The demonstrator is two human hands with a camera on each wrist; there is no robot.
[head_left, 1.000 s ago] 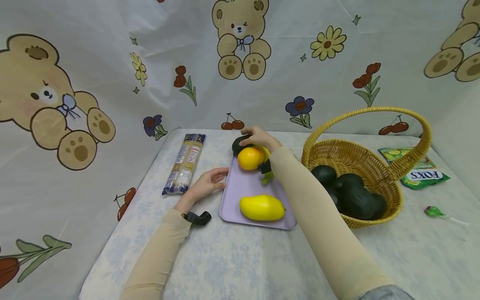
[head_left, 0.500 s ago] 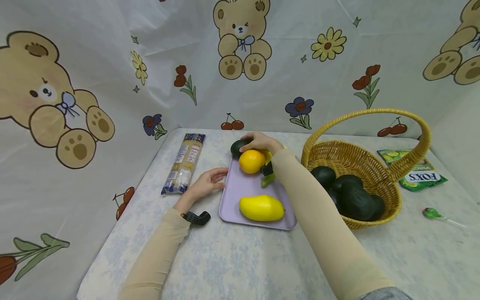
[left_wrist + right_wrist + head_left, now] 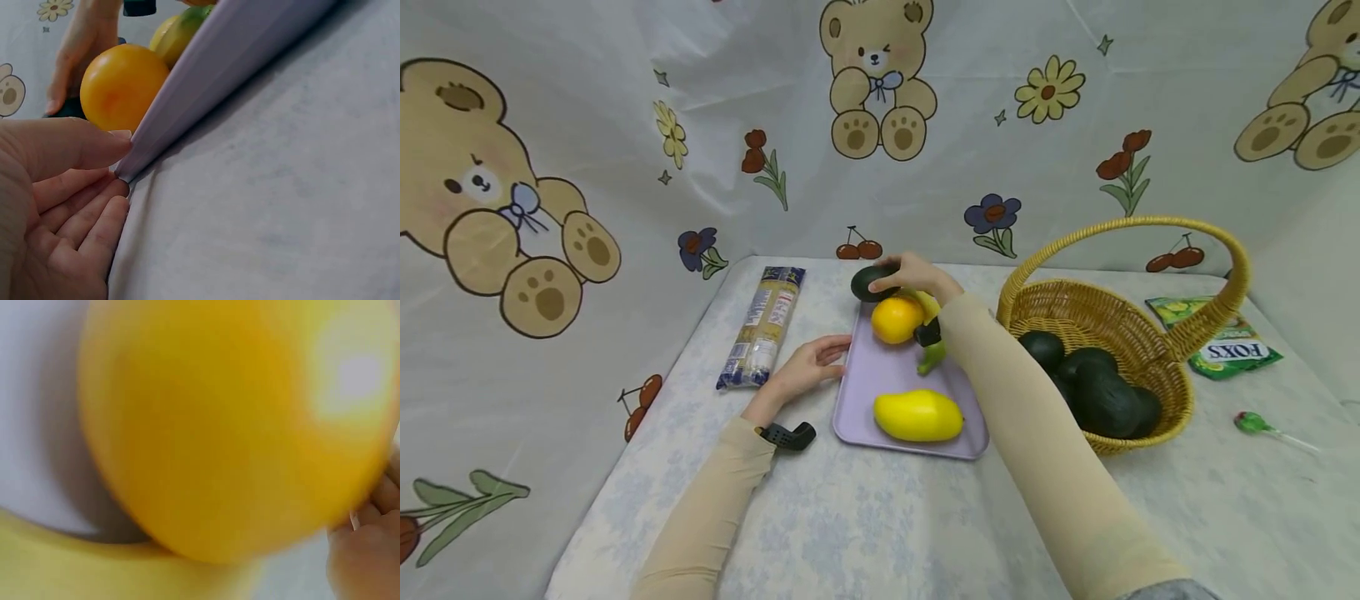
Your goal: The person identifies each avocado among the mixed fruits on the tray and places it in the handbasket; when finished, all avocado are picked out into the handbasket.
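Observation:
My right hand grips a dark green avocado at the far left corner of the lilac tray. An orange sits just below that hand, and yellow-and-green fruit lies partly hidden under the wrist. In the right wrist view the orange fills most of the picture. My left hand rests its fingertips at the tray's left edge, fingers loosely extended. The left wrist view has the thumb right at the tray's wall. A yellow mango lies at the tray's near end.
A wicker basket with a tall handle stands right of the tray, holding several avocados. Behind it lies a green FOX'S bag, and nearer, a lollipop. A clear-and-blue noodle pack lies left. A patterned cloth hangs behind.
My right hand has closed round the avocado and shifted it slightly up and to the left. The left hand stays at the tray's edge. The head view has shifted slightly.

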